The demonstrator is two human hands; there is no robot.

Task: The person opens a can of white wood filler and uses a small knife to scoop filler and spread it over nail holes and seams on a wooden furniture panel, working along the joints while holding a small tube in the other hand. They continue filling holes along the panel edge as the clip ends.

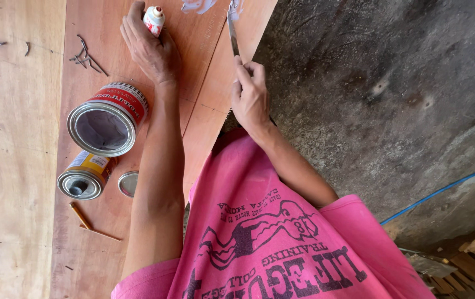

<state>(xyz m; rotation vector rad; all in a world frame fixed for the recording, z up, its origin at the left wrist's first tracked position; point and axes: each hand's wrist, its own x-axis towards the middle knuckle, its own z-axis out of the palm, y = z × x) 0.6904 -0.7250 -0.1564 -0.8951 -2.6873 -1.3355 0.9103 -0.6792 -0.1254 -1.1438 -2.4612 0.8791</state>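
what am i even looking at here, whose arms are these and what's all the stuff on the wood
There is no machine here. One camera sits on a person's head and looks down, so you see their own pink shirt and both bare arms. The left hand grips a small white and red tube. The right hand holds a thin metal blade at the edge of a reddish plywood board. On the board lie an open red tin, a smaller yellow-labelled can, a round lid and some nails. To the right is grey floor.
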